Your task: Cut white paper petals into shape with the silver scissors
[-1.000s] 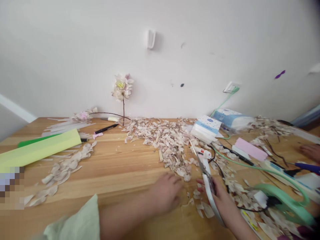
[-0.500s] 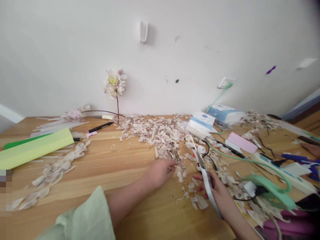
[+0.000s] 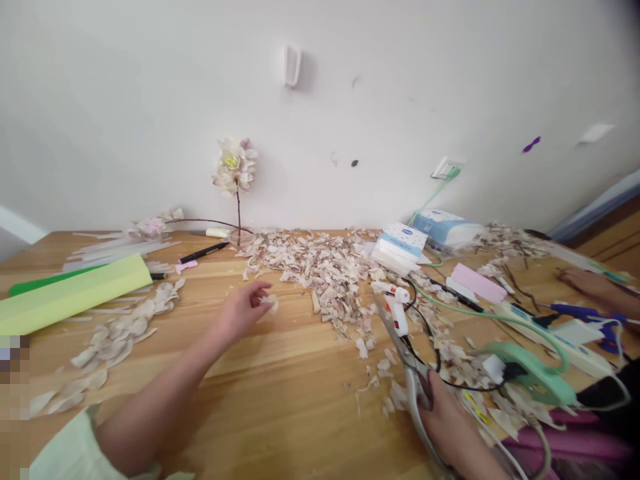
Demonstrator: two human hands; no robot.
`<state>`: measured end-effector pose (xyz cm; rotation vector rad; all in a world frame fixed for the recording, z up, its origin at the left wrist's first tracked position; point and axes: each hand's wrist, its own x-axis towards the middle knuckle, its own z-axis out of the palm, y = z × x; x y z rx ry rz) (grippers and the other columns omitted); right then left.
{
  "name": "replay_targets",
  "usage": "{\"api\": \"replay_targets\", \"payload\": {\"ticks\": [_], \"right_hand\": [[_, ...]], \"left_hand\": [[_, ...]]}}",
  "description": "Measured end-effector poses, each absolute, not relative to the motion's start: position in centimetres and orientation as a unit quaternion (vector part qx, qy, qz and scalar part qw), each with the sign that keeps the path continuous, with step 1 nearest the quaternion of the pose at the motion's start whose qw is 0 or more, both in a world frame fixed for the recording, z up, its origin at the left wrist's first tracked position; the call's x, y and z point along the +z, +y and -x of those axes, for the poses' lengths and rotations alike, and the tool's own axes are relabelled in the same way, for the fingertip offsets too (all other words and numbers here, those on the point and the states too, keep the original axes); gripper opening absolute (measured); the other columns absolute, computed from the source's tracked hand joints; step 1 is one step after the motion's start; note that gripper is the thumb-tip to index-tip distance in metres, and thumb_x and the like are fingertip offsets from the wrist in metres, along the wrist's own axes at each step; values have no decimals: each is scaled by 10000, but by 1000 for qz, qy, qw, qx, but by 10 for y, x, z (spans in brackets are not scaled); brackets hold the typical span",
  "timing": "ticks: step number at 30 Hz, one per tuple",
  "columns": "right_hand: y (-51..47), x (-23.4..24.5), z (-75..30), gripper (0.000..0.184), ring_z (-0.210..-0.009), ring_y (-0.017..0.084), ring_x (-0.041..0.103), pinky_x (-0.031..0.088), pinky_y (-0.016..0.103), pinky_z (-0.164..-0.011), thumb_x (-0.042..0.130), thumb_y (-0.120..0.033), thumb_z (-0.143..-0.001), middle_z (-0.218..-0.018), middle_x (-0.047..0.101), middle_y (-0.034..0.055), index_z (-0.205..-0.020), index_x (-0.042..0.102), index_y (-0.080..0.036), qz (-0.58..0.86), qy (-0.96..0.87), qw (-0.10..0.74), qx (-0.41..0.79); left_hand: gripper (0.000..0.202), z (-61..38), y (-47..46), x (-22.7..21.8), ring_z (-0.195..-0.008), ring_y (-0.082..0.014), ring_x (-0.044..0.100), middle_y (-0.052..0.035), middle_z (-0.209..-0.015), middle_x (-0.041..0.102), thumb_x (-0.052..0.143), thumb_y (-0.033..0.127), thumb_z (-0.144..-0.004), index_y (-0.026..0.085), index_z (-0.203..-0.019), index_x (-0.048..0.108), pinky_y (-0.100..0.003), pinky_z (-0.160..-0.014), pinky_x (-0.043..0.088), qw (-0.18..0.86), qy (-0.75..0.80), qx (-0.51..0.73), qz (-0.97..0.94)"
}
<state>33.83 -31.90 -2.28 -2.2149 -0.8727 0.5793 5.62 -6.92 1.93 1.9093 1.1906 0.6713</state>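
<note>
Left hand [image 3: 243, 312] shifted leftward from edge of petal pile [image 3: 320, 267], now over bare stretch of wooden table [image 3: 280, 407]; thumb and fingertips together on small pale petal [image 3: 271, 303]. Right hand [image 3: 447, 415]: fingers wrapped round white handle of scissors [image 3: 414, 395], blades pointing away from person, white glue gun [image 3: 398, 315] just beside. Petal row [image 3: 123, 337] at left, near yellow paper [image 3: 80, 293]. Co-worker's hand [image 3: 585, 283] at far right.
</note>
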Motion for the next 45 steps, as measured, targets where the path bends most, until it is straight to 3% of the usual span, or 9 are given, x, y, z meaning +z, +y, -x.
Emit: {"api": "replay_targets", "payload": {"ticks": [4,8,13,16,20,26,32,41,45], "right_hand": [[-292,11,-314,303,-536,132,443,348,255,-518,721,-304,-513,-581,467,-53,-678,482,-220,785,-320,428,314],[-257,31,-278,380,-426,53,355,252,192,-406,776,-338,-503,-650,497,-61,-714,486,-213,620,-272,568,468],[-212,37,-236,364,-419,47,368,229,175,-384,804,-306,-471,-613,529,-56,-686,528,-205,534,-331,596,500],[-193,37,-217,355,-415,38,374,234,162,-376,802,-290,-487,-606,539,-60,-715,544,-205,491,-352,584,543],[-179,34,-205,357,-396,17,384,251,147,-358,806,-249,-483,-662,574,-58,-711,534,-201,434,-315,612,581],[-169,34,-202,421,-394,42,464,345,156,-337,830,-242,-413,-603,544,-81,-696,522,-193,438,-243,655,566],[-160,24,-199,446,-383,64,525,406,181,-362,824,-267,-429,-604,565,-86,-664,451,-198,442,-251,692,513],[-158,18,-197,417,-403,69,541,456,206,-434,781,-233,-449,-542,541,-115,-559,380,-208,455,-290,740,402],[-161,15,-192,372,-390,70,520,430,206,-416,740,-208,-483,-521,525,-116,-554,375,-213,464,-312,740,374]], "left_hand": [[425,-22,-51,22,-762,-232,594,-81,-910,625,566,262,-679,146,-1087,565,-417,-777,448,328,531,277,-731],[411,-19,-67,26,-1088,-302,490,-122,-1128,558,574,304,-684,159,-1068,563,-453,-945,341,313,522,316,-728],[305,-53,-120,43,-764,-182,622,-64,-829,675,587,396,-724,159,-914,623,-286,-688,495,502,366,272,-735],[245,-62,-134,52,-738,-167,614,-52,-787,667,657,352,-685,149,-818,624,-281,-690,485,640,285,291,-652],[139,-53,-126,57,-738,-148,605,-31,-785,648,683,284,-676,160,-642,630,-274,-727,475,640,276,372,-613],[50,-35,-116,60,-1022,-194,544,-65,-1029,611,659,213,-726,210,-737,707,-312,-883,427,449,243,385,-769],[169,-33,-112,50,-1063,-183,511,-79,-1132,538,554,157,-801,229,-828,704,-303,-891,431,307,165,340,-873],[173,-44,-120,43,-1018,-196,558,-98,-1094,565,567,152,-741,168,-890,654,-298,-857,460,447,241,312,-803],[136,-53,-119,35,-832,-174,613,-76,-882,631,600,273,-740,139,-753,623,-290,-755,484,577,276,321,-699]]}}
